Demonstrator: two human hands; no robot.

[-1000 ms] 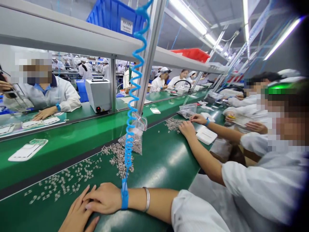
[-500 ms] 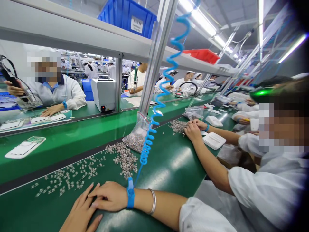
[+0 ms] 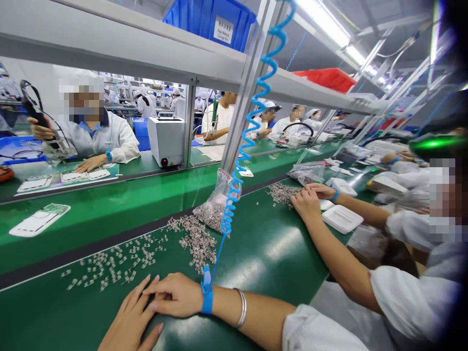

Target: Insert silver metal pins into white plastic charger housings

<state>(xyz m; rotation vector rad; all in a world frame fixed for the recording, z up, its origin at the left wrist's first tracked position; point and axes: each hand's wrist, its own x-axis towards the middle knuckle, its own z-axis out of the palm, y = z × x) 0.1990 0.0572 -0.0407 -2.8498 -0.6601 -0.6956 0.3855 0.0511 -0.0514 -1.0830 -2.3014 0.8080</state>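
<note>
My left hand (image 3: 132, 312) lies palm down on the green work surface (image 3: 263, 273), fingers stretched out and nothing held. Across its fingers rests my right hand (image 3: 177, 295), with its index finger extended and its thumb touching the left hand. No object shows in the right hand; its other fingers are partly hidden. On the right wrist sit a blue wrist strap (image 3: 207, 297) and silver bangles (image 3: 241, 307). Just beyond the hands, small metal parts (image 3: 117, 261) are spread out, beside a denser pile (image 3: 197, 239). A clear zip bag (image 3: 215, 204) of similar parts stands behind the pile.
A coiled blue cord (image 3: 252, 126) hangs down to the wrist strap. To the right, a co-worker's hands (image 3: 309, 197) are at another parts pile (image 3: 281, 192), near a white tray (image 3: 342, 218). A white device panel (image 3: 40, 219) lies on the green strip ahead. A metal post (image 3: 241, 107) rises behind the bag.
The view has turned slightly left, so most things appear further right. My hands keep the same pose, right over left, and the parts look undisturbed.
</note>
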